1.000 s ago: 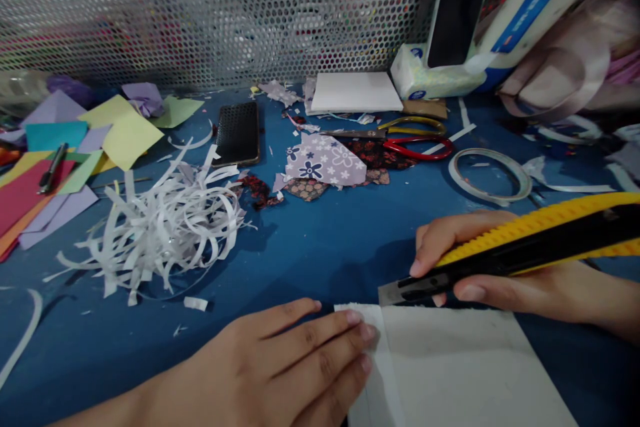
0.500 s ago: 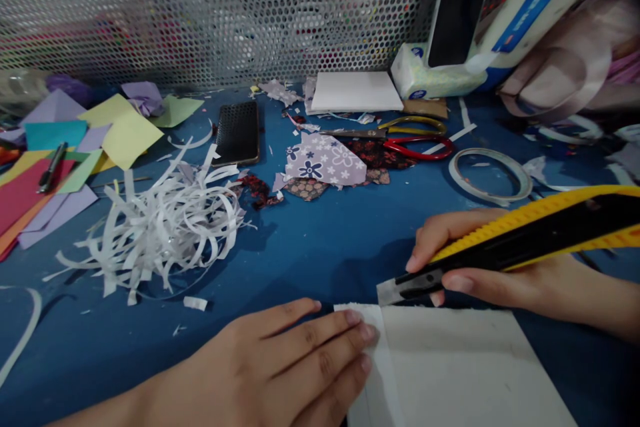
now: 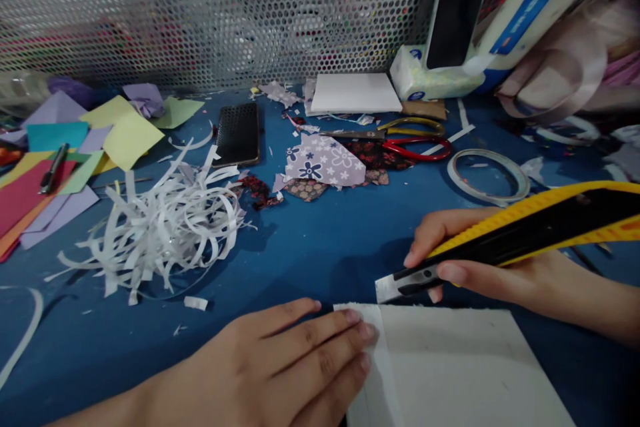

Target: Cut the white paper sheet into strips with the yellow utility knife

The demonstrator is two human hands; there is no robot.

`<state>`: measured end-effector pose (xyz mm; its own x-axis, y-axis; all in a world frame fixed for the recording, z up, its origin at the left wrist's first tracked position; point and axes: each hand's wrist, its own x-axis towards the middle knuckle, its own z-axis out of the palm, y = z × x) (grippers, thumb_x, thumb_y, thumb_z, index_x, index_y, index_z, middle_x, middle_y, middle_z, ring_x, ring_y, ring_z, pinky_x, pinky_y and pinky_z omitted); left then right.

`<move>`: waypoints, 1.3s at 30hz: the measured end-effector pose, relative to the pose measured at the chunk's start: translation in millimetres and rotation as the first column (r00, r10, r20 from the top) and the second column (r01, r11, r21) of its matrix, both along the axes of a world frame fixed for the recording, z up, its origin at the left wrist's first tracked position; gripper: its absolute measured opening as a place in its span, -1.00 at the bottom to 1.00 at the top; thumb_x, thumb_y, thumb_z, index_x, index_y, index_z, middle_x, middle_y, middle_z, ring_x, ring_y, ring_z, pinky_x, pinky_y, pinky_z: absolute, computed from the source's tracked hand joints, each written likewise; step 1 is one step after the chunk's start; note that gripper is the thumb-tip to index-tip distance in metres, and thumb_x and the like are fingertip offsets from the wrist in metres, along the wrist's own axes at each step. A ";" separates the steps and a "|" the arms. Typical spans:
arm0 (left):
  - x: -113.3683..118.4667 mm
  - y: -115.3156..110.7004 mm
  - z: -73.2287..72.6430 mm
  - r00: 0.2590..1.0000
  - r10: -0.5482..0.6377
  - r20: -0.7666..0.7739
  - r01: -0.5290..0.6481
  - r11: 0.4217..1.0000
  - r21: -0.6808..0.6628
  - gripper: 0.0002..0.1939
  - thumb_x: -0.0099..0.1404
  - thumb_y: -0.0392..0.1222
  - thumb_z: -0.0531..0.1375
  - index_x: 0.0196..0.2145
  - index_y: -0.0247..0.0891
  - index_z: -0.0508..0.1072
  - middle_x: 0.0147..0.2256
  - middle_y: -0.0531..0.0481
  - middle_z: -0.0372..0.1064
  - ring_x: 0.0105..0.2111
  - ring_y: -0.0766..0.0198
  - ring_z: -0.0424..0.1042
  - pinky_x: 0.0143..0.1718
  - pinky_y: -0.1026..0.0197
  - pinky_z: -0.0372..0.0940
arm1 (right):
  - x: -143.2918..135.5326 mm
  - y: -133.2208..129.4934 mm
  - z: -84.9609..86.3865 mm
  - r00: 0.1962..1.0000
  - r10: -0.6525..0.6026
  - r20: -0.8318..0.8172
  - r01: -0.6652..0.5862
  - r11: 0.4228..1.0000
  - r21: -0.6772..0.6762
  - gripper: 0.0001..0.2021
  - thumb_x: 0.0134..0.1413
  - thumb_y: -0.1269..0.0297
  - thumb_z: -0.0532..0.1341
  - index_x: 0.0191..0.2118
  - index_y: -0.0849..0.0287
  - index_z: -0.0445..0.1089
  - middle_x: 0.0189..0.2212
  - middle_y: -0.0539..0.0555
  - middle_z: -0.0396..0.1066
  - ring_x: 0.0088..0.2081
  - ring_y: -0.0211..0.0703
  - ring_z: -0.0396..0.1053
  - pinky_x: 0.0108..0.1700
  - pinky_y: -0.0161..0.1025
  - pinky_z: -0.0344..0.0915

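Note:
My left hand lies flat with fingers stretched out, its fingertips on a white strip along the left edge of a pale grey-white board. The board rests on the blue table in front of me, its near end cut off by the frame. Wrapped round a yellow and black utility knife, my right hand is to the right, above the board's far edge. The short blade points left, its tip close to the far end of the strip; whether it touches I cannot tell.
A tangle of white paper strips lies left, beside coloured paper sheets. Farther back are a phone, patterned paper scraps, scissors and a tape roll. A perforated metal panel stands behind, with a propped phone at right.
The knife in my right hand has shifted slightly up and to the left. My left hand and the board have stayed in place.

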<state>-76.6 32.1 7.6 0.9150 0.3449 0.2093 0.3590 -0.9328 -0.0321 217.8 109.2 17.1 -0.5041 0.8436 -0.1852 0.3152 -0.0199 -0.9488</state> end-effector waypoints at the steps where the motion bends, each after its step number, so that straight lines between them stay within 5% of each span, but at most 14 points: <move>1: 0.2 -0.8 0.2 1.000 -0.003 -0.003 0.003 1.000 0.001 -0.60 0.58 -0.14 0.04 0.28 -0.21 0.37 0.33 0.07 0.25 0.31 0.26 0.24 0.41 0.15 0.00 | 0.4 0.2 -0.5 1.000 0.004 -0.004 -0.004 1.000 0.003 -0.67 0.06 -0.12 0.40 -0.32 0.06 0.58 -0.54 0.01 0.51 -0.48 -0.21 0.47 -0.42 -0.37 0.38; 8: 4.0 -11.9 -0.2 0.993 0.119 0.009 -0.118 0.991 -0.070 -0.63 0.59 -0.16 0.04 0.26 -0.16 0.39 0.34 0.15 0.22 0.34 0.31 0.20 0.40 0.16 0.05 | 1.0 -0.2 -2.8 1.000 0.025 -0.001 -0.025 1.000 0.017 -0.68 0.05 -0.10 0.40 -0.32 0.06 0.58 -0.52 0.01 0.51 -0.48 -0.20 0.47 -0.44 -0.35 0.37; 22: 4.8 -11.8 -3.3 0.993 0.114 0.017 -0.112 0.991 -0.068 -0.63 0.60 -0.15 0.04 0.26 -0.17 0.39 0.34 0.12 0.24 0.34 0.29 0.20 0.43 0.15 -0.03 | -3.3 -0.3 2.5 0.999 0.031 0.009 -0.031 0.999 -0.022 -0.71 0.08 -0.04 0.39 -0.31 0.09 0.56 -0.56 -0.01 0.56 -0.48 -0.22 0.49 -0.42 -0.38 0.36; 32: 4.2 -11.9 2.3 0.994 0.105 -0.002 -0.105 0.993 -0.047 -0.63 0.58 -0.16 0.07 0.26 -0.15 0.39 0.33 0.14 0.24 0.33 0.31 0.21 0.38 0.18 0.09 | -3.7 -2.3 -1.1 1.000 -0.001 -0.005 0.000 1.000 -0.022 -0.65 0.03 -0.10 0.40 -0.33 0.12 0.57 -0.58 0.03 0.54 -0.54 -0.19 0.46 -0.51 -0.34 0.33; 39: 2.2 -10.3 1.2 0.995 0.100 -0.012 -0.101 0.993 -0.069 -0.63 0.60 -0.15 0.03 0.27 -0.14 0.39 0.34 0.16 0.22 0.34 0.35 0.17 0.47 0.15 -0.23 | -4.5 -2.9 -1.7 0.998 -0.055 -0.034 0.056 0.997 0.050 -0.66 0.07 -0.08 0.37 -0.36 0.13 0.55 -0.61 0.03 0.47 -0.53 -0.17 0.44 -0.48 -0.30 0.31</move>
<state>-74.4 21.8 8.8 0.8766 0.4485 0.1742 0.4509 -0.8921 0.0279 213.3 106.3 15.5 -0.4613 0.8783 -0.1255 0.2839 0.0121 -0.9588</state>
